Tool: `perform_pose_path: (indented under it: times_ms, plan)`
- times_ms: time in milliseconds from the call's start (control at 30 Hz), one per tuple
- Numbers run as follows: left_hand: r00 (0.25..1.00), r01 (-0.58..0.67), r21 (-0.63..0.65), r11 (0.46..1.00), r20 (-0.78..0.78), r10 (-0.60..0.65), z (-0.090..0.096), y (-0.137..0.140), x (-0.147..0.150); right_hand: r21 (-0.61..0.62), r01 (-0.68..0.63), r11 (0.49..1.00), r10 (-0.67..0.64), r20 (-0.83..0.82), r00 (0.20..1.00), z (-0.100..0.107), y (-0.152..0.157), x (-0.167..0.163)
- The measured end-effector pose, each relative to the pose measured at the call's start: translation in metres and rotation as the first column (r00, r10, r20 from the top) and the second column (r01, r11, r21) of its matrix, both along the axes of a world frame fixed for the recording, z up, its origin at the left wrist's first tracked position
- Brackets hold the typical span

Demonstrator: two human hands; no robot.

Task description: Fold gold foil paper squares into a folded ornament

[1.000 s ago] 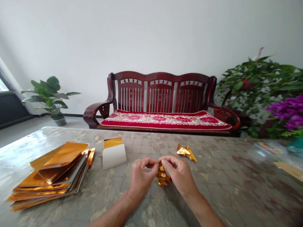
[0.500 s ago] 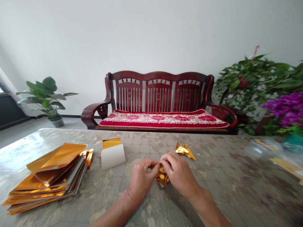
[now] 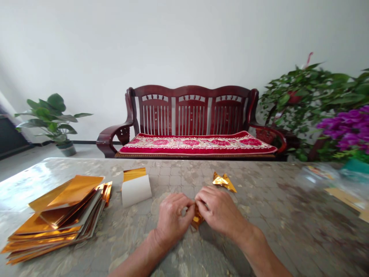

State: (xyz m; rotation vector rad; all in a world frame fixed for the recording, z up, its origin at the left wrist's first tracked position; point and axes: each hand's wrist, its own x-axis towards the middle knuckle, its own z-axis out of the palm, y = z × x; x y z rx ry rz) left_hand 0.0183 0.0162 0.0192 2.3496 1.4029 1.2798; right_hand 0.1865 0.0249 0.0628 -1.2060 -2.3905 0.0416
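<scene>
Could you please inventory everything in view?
Table: one, grey, foreground
Foil sheet stack: one, gold and grey, table left
Foil paper: count unclear, gold and grey, beside stack
Crumpled foil: one, gold, table's far half
Held foil: one, gold, front centre
Plastic packaging: count unclear, clear, table right
Card: count unclear, tan, table right
Blurred object: one, teal, right edge
Wooden bench: one, dark red, behind table
Floral cover: one, red and cream, on bench
Potted plant: one, green, left background
Leafy plants: count unclear, green, right
Flowers: several, purple, right edge
Wall: one, white, background
Floor: one, grey, left
Unidentified object: one, black, left edge
Left hand: one, bare, pinching held foil
Right hand: one, bare, pinching held foil
</scene>
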Motion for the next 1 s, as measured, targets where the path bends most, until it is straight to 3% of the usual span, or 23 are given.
perform_pose_path:
  times_ms: [167,367,567,700,767,833,900,1000]
  plan:
    - [1.000,0.025,-0.046,0.999,-0.003,-0.025,0.004,0.000,0.000,-0.079,-0.019,0.997,0.017,-0.022,1.000,0.005,0.001,0.004]
    - [0.998,0.048,-0.131,0.990,0.042,-0.043,0.007,-0.001,-0.002,-0.200,-0.073,0.977,0.039,-0.168,0.985,0.008,0.002,0.010]
    - [0.997,0.043,-0.175,0.984,0.076,-0.030,0.009,-0.003,0.000,-0.145,-0.021,0.989,0.001,-0.139,0.990,0.009,-0.001,0.005]
    - [0.961,0.053,-0.282,0.958,0.275,0.028,0.004,0.005,-0.003,-0.171,-0.012,0.985,-0.036,-0.275,0.961,0.001,0.005,0.007]
    - [0.843,0.075,-0.375,0.924,0.518,0.142,-0.001,0.014,-0.006,-0.220,-0.006,0.975,-0.096,-0.452,0.887,-0.005,0.012,0.012]
    - [0.606,0.126,-0.438,0.890,0.745,0.281,-0.005,0.023,-0.010,-0.277,-0.009,0.961,-0.160,-0.582,0.797,-0.012,0.019,0.015]
    - [0.393,0.189,-0.480,0.857,0.837,0.382,-0.007,0.030,-0.013,-0.308,-0.023,0.951,-0.195,-0.659,0.727,-0.019,0.023,0.014]
    - [0.193,0.313,-0.498,0.809,0.867,0.459,-0.008,0.032,-0.013,-0.325,-0.020,0.946,-0.229,-0.707,0.669,-0.028,0.023,0.004]
